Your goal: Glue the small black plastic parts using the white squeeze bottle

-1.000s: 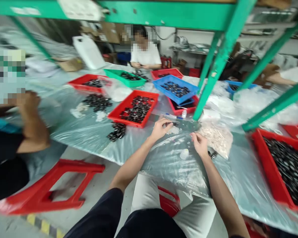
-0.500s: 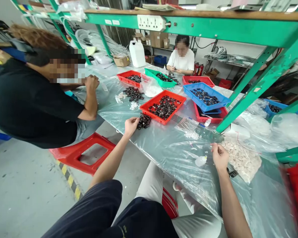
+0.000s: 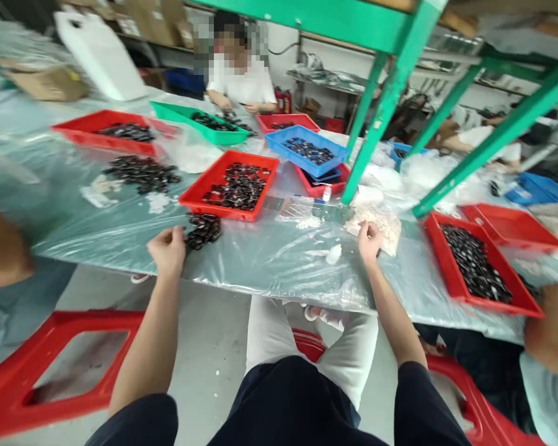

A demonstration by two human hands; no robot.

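Note:
My left hand point(image 3: 168, 251) is at the left edge of a small pile of shiny black pieces point(image 3: 204, 231) on the table, its fingers curled closed. Whether a piece is between those fingertips I cannot make out. Over a clear plastic bag of small beige pieces point(image 3: 387, 228), my right hand point(image 3: 369, 241) has thumb and fingers drawn together; anything in them is too small to see. A small white bottle point(image 3: 333, 254) lies left of that hand. Behind the black pile stands a red tray point(image 3: 194, 197) holding many more black pieces.
White bits point(image 3: 309, 222) lie beside a flat clear bag point(image 3: 294, 209). A blue tray point(image 3: 305, 155) sits on red ones. Green posts point(image 3: 376, 133) rise from the table. Another red tray point(image 3: 451, 272) stands right, near a co-worker's arm point(image 3: 555, 322); others sit left and across.
My view has swung to the right, bringing the right-hand red trays and another co-worker's arm into sight. Both hands stay beside the same pile and bag, fingers still closed.

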